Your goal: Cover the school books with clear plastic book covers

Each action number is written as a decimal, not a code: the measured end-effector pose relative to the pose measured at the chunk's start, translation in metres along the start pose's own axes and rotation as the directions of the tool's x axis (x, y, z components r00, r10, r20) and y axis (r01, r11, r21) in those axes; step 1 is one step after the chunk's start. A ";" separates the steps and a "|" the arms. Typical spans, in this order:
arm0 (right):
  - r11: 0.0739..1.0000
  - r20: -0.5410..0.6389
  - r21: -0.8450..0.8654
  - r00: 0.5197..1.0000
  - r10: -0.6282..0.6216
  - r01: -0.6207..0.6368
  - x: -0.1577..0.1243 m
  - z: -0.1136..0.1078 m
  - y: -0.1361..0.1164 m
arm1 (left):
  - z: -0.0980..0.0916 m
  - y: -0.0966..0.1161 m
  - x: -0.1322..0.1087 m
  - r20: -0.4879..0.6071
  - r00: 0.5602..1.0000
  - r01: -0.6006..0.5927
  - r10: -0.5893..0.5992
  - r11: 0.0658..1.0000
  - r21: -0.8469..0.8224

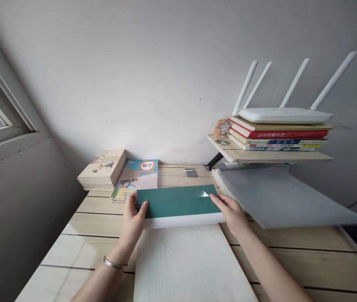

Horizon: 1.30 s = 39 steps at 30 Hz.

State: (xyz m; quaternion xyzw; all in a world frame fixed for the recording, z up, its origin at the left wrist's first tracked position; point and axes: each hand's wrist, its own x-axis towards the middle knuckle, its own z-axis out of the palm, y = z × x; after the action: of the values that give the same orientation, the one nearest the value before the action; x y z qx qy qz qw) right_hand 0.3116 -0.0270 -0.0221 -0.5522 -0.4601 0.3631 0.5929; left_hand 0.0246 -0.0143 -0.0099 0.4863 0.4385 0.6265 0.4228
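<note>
Both my hands hold a green book [172, 201] by its two short sides, above the desk. My left hand [135, 214] grips the left end, thumb on top. At the right end my right hand [230, 212] pinches it, thumb lying on the green face near a bright glint. A white strip runs along the book's near edge; whether it is pages or cover I cannot tell. Behind it extends a clear plastic sheet [170, 178], partly over a blue textbook [147, 165]. Beneath the book lies a white board [189, 264] with a faint grain.
A stack of books [101, 170] stands at the back left of the slatted wooden desk [102, 226]. On the right, translucent plastic sheets [279, 195] lie below a raised shelf [279, 156]. The shelf bears several books [287, 134], a white router [285, 114] and a small figure [222, 128].
</note>
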 end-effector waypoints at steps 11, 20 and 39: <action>0.998 -0.002 -0.040 0.999 -0.045 0.045 0.002 -0.001 0.001 | -0.002 0.002 0.001 0.020 1.000 0.014 -0.015 0.996 0.085; 0.994 -0.014 -0.078 0.997 -0.073 0.072 0.001 -0.001 0.001 | 0.000 -0.004 0.003 0.051 0.997 0.055 -0.052 0.997 -0.053; 0.995 0.027 0.095 0.999 0.022 -0.024 -0.001 0.002 0.005 | 0.002 0.005 0.004 0.014 0.995 0.094 -0.094 0.995 -0.035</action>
State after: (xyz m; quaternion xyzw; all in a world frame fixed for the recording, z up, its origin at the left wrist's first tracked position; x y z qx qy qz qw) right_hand 0.3102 -0.0264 -0.0271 -0.5237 -0.4435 0.3987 0.6083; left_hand 0.0258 -0.0116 -0.0042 0.4616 0.4471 0.6104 0.4631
